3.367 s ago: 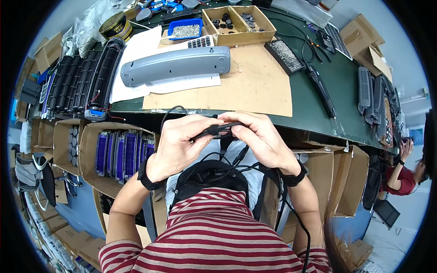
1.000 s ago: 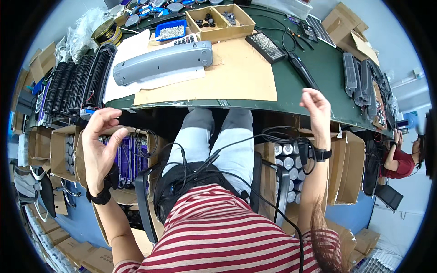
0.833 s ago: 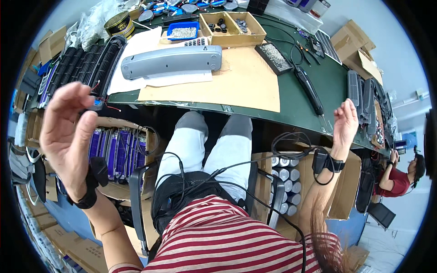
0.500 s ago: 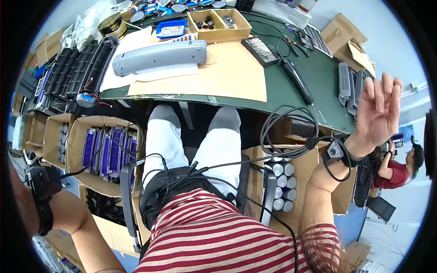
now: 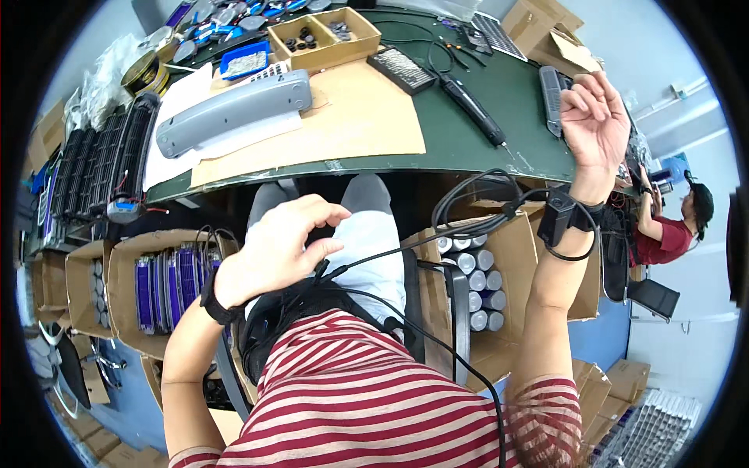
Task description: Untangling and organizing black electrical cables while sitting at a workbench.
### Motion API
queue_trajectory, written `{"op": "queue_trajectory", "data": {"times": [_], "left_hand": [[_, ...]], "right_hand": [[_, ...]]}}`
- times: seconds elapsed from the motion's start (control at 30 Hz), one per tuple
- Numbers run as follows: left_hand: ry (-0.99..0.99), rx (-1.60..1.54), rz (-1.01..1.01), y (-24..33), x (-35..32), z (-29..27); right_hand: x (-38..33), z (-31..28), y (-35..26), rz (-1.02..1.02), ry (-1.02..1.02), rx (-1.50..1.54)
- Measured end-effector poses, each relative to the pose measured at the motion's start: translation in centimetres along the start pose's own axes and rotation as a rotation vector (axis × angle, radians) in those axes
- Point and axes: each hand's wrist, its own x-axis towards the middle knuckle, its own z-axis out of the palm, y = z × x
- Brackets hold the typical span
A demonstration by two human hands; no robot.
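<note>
Over my lap, my left hand point(image 5: 285, 246) holds nothing, its thumb and fingers bent and apart. My right hand point(image 5: 594, 129) is raised at the table's right edge with loosely curled fingers and no visible object in it. Closest to it is a dark grey slotted housing point(image 5: 550, 100), partly covered by the fingers. A long light-grey plastic housing point(image 5: 234, 115) lies on white paper and a tan sheet point(image 5: 374, 129) on the green table. To its right rest a black electric screwdriver point(image 5: 472, 108) and a black tray of small screws point(image 5: 402, 69).
Behind the housing stand a blue tray of small parts point(image 5: 246, 61) and a divided cardboard box point(image 5: 324, 40). Black roller-like units point(image 5: 101, 160) are stacked at left. Cartons of purple-sided parts point(image 5: 168, 285) and silver cylinders point(image 5: 476, 285) flank my legs. Cables cross my lap. A person in red sits far right.
My left hand has swung in from the far left to above my lap. The right hand has shifted slightly left, its fingers more curled. The whole view has shifted and turned somewhat.
</note>
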Motion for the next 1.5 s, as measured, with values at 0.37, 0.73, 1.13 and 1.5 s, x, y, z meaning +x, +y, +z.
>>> {"op": "queue_trajectory", "data": {"times": [0.37, 0.73, 1.13, 1.5], "left_hand": [[0.088, -0.312, 0.216, 1.8, 7.8, 5.3], [-0.219, -0.353, 0.148, 0.3, 10.7, 8.1], [-0.12, -0.084, 0.097, -1.9, 10.2, 5.2], [-0.297, -0.105, 0.089, -2.8, 8.9, 3.4]], "right_hand": [[-2.0, 1.8, 10.4, 0.187, 0.078, 0.331], [-1.5, -2.1, 13.7, 0.297, 0.242, 0.458], [-5.2, -8.2, 12.2, 0.305, 0.291, -0.547], [-8.2, -4.9, 15.6, 0.846, -0.484, -1.02]]}}
